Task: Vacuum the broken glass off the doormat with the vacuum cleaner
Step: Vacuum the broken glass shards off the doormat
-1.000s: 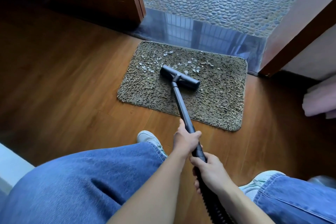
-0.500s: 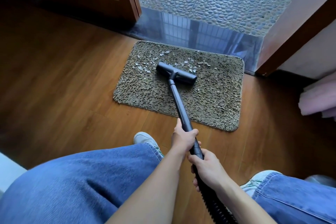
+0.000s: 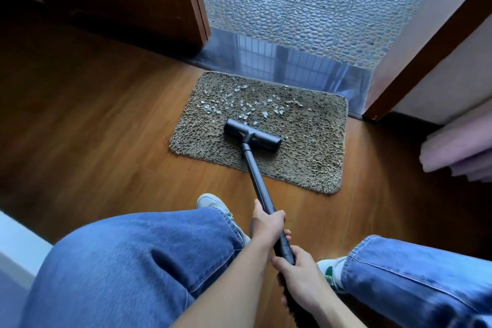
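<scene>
My left hand (image 3: 267, 224) curls around the black wand (image 3: 255, 173). My right hand (image 3: 302, 281) wraps the thicker end just below it, its fingertips hidden underneath. The ribbed hose (image 3: 288, 306) shows only as a sliver beside my right wrist before the frame cuts it off. The floor head (image 3: 251, 138) sits flat on the doormat (image 3: 314, 162), near its middle. The broken glass (image 3: 239, 109) lies scattered just beyond the head toward the mat's far edge, the nearest shards at its front. My 2 knees in jeans (image 3: 133, 261) cover the near wooden floor (image 3: 106, 141).
</scene>
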{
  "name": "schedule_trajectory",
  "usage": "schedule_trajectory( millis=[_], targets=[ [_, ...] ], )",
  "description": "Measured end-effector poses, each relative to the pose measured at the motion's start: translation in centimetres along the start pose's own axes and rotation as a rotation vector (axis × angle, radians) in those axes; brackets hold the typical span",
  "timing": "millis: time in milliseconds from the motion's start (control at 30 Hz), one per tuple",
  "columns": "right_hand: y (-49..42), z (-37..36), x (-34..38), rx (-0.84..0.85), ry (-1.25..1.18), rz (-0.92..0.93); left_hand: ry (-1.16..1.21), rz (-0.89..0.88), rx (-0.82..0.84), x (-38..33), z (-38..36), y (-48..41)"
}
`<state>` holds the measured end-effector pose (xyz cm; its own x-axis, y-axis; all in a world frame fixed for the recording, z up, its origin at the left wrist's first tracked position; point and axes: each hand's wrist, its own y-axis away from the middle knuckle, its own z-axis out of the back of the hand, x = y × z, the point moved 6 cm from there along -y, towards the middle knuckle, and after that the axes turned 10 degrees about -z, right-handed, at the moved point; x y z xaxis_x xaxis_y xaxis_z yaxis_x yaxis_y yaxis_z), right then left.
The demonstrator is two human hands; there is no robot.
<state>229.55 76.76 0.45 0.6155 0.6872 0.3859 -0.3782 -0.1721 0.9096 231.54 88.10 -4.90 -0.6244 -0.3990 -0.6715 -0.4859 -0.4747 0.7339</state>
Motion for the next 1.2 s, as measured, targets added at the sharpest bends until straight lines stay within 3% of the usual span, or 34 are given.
schedule_trajectory(
  millis=[233,700,1200],
  targets=[
    [-2.2,1.0,2.8,-0.099,0.160,0.114,-0.008,-0.036,-0.048,-1.6,-0.3,-2.6],
    [-8.9,1.1,11.3,0.018,-0.168,0.079,-0.231,-0.180,-0.017,-9.2,-0.9,-13.1],
    [-5.4,0.6,7.5,0.018,-0.072,0.063,-0.216,-0.161,0.007,-5.0,-0.2,-9.3]
  ],
)
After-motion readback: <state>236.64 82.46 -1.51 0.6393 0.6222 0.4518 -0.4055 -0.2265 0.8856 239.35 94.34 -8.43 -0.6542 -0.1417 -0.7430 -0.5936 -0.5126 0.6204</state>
